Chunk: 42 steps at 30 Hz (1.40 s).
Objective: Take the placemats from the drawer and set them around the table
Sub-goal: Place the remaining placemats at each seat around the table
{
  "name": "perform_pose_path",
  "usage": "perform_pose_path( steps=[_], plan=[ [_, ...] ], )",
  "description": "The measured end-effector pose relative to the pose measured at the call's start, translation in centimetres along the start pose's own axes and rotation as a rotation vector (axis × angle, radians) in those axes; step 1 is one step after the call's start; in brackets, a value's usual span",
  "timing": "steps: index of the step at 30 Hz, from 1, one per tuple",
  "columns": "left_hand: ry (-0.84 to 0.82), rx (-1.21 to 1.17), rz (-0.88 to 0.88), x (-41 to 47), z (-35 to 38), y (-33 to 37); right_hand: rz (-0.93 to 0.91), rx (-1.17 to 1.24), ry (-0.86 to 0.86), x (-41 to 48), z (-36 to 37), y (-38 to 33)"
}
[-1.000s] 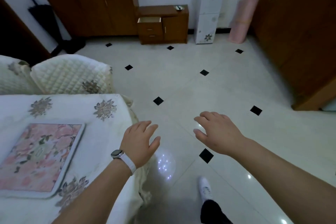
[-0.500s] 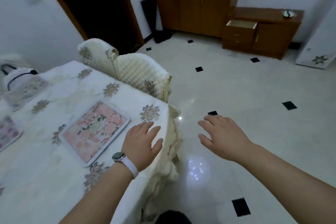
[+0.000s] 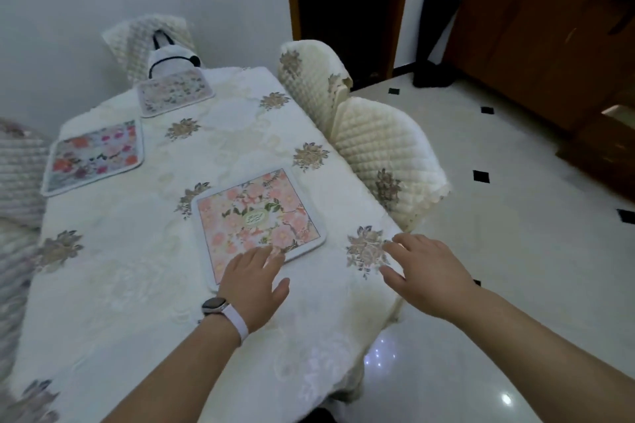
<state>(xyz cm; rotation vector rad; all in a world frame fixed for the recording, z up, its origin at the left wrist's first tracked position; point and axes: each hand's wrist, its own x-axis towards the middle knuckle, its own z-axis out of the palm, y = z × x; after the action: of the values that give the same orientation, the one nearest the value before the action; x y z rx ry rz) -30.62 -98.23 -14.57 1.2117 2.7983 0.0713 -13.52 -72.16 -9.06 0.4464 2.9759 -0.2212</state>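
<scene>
Three floral placemats lie on the table [image 3: 120, 285], which wears a cream embroidered cloth. The pink placemat [image 3: 257, 220] is nearest, a multicoloured placemat [image 3: 94, 156] lies at the left edge, and a pale placemat [image 3: 173, 93] sits at the far end. My left hand [image 3: 254, 280], a watch on its wrist, hovers flat over the pink placemat's near corner with fingers straight. My right hand [image 3: 422, 271] is spread over the table's right corner and holds nothing. The drawer is out of view.
Two quilted chairs [image 3: 385, 154] stand along the table's right side, another chair [image 3: 147, 38] with a white bag [image 3: 171, 60] at the far end. A dark doorway [image 3: 347, 3], a wooden wardrobe [image 3: 549, 27] and tiled floor [image 3: 515, 268] lie to the right.
My view has swung left from the floor and open drawer onto the table. Both hands, still spread and holding nothing, now sit over the table's near right corner.
</scene>
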Motion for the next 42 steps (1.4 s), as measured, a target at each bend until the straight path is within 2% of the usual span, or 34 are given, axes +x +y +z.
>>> perform_pose_path(
  steps=[8,13,18,24,26,30,37,42],
  plan=[
    [-0.063,-0.044,-0.328,2.6,1.0,-7.8,-0.125,0.003,-0.061,10.8,-0.5,-1.6],
    [-0.104,-0.142,-0.527,3.2,1.8,-10.3,-0.134,0.166,-0.195,17.4,1.2,-2.2],
    [-0.126,-0.490,-0.835,3.6,3.1,-10.2,-0.057,0.346,-0.398,23.0,4.3,-2.4],
    [-0.036,-0.849,-1.218,5.4,4.9,-9.5,0.012,0.554,-0.534,28.1,5.6,-3.7],
    [-0.013,-0.880,-1.266,6.0,5.4,-9.5,0.053,0.625,-0.567,29.4,6.3,-4.2],
    [0.071,-0.894,-1.326,6.9,5.9,-9.2,0.145,0.714,-0.526,30.3,7.2,-5.1],
    [0.259,-0.897,-1.378,8.0,5.8,-9.1,0.230,0.730,-0.497,31.3,8.1,-5.6],
    [0.239,-1.009,-1.393,7.8,6.6,-9.3,0.279,0.818,-0.461,32.1,8.9,-5.3]
  ],
)
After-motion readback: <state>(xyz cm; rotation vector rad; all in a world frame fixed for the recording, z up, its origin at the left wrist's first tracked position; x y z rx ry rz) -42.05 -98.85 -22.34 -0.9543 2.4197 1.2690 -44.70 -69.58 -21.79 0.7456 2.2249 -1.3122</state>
